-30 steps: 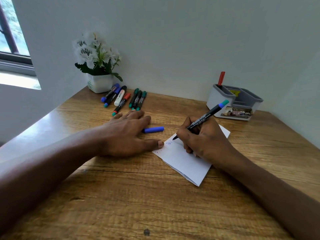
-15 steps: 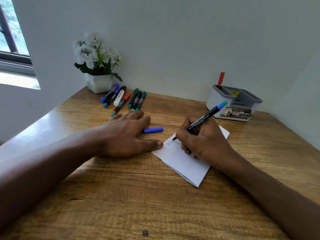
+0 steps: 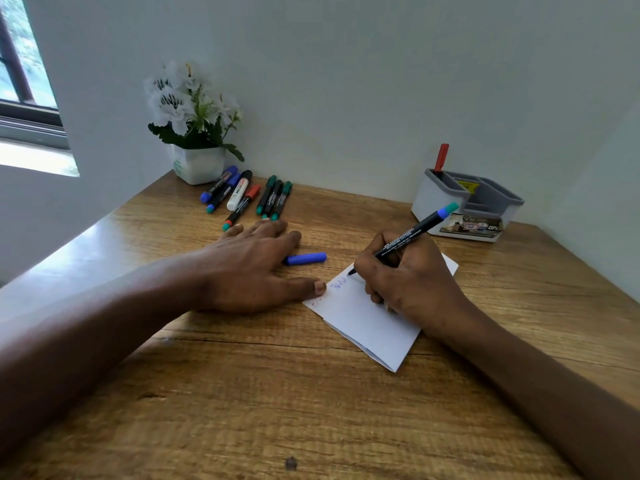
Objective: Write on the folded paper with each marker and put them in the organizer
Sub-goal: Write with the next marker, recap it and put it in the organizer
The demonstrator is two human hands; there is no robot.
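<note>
You are in the writing step: your right hand (image 3: 412, 282) is closed around a black-barrelled marker (image 3: 412, 235) in a pen grip, its tip down on the far left part of the folded paper (image 3: 367, 323), where a short run of blue writing sits beside a fainter red mark. Your left hand (image 3: 256, 268) lies flat and open on the wooden desk (image 3: 277, 393), gripping nothing, with the thumb pressed on the paper's left corner to keep it from sliding. The blue cap (image 3: 305, 258) lies loose on the desk just beyond that hand, between it and the paper. By my reading, once this line is done you need to lift the tip, pick up that cap, close the marker and carry it to the organizer (image 3: 450, 199) at the far right by the wall. Its tall left compartment holds one red marker (image 3: 441, 157) standing upright; the other compartments look empty from here, though a yellow label shows in one and their floors are partly hidden. The remaining markers (image 3: 246, 195) lie side by side near the flower pot (image 3: 198, 164), well apart from the organizer, so most of the task looks undone.
</note>
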